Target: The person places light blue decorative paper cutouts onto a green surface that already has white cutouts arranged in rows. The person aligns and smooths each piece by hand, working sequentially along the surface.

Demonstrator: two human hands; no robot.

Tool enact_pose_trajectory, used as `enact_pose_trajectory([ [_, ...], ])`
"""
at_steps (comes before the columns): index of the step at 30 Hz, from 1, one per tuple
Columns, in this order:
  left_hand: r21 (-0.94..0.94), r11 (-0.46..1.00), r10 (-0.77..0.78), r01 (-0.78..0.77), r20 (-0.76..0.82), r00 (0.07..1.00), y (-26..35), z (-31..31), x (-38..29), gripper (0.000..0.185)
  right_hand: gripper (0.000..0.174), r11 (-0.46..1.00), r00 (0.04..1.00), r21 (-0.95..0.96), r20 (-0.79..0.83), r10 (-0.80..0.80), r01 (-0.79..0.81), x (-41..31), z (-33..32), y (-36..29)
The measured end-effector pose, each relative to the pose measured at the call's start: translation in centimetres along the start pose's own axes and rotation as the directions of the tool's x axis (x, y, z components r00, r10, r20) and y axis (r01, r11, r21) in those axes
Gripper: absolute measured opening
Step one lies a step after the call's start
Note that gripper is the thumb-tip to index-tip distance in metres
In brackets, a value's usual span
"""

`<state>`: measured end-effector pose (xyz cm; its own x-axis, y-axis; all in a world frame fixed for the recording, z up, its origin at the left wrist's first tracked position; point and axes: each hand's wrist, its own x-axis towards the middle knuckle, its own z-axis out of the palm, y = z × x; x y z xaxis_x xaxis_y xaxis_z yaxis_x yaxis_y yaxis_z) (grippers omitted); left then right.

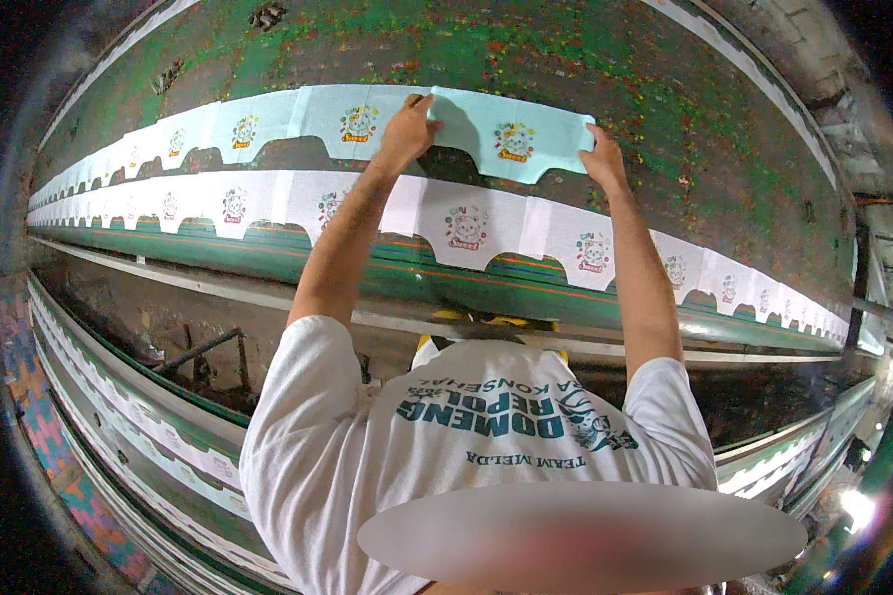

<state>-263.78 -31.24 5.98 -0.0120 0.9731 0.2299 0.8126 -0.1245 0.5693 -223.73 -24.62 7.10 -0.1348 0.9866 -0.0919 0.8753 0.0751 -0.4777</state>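
A light-blue cut fabric panel (517,137) with a printed cartoon animal and lettering is stretched between my two hands over the long green table. My left hand (408,130) pinches its left upper corner, beside the neighbouring blue panel. At the right end, my right hand (603,155) grips the corner between thumb and fingers. More blue panels (253,123) run in an overlapping row to the left. Nearer me lies a row of white fabric panels (469,227) with similar prints, partly hidden behind my forearms.
The long green table (417,44) is speckled with red, yellow and green paint. Two dark clumps (268,15) lie on its far left part. A pale rail (216,286) runs along its near side. Behind me, another long table (141,405) carries more panels.
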Motion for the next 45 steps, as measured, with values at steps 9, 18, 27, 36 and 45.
enact_pose_trajectory([
  [9, 0.156, 0.967, -0.169, 0.203, -0.207, 0.964, 0.8, 2.2, 0.6, 0.027, 0.034, 0.984, 0.964, 0.004, -0.199, 0.175, -0.177, 1.9, 2.0, 1.2],
  [18, 0.207, 0.95, -0.207, 0.234, -0.143, 0.968, 3.7, 3.6, 1.3, 0.019, 0.045, 0.987, 0.98, 0.075, -0.129, 0.15, -0.141, 1.8, 2.2, -0.6],
  [27, -0.203, 0.979, -0.024, -0.036, -0.285, 0.958, 13.1, 0.8, -0.4, 0.018, 0.044, 0.746, 0.933, 0.619, -0.36, -0.01, 0.247, -3.6, -1.0, -6.9],
  [36, -0.036, 0.991, 0.098, -0.125, -0.427, 0.899, 12.5, -6.4, -3.0, 0.011, 0.02, 0.716, 0.844, 0.471, -0.427, -0.325, 0.515, -4.9, -4.0, -10.5],
  [45, 0.005, 0.999, -0.043, 0.045, -0.188, 0.981, 0.2, -16.9, -3.7, 0.022, 0.039, 0.789, 0.928, 0.492, -0.246, -0.279, 0.367, -4.9, -0.1, -16.2],
])
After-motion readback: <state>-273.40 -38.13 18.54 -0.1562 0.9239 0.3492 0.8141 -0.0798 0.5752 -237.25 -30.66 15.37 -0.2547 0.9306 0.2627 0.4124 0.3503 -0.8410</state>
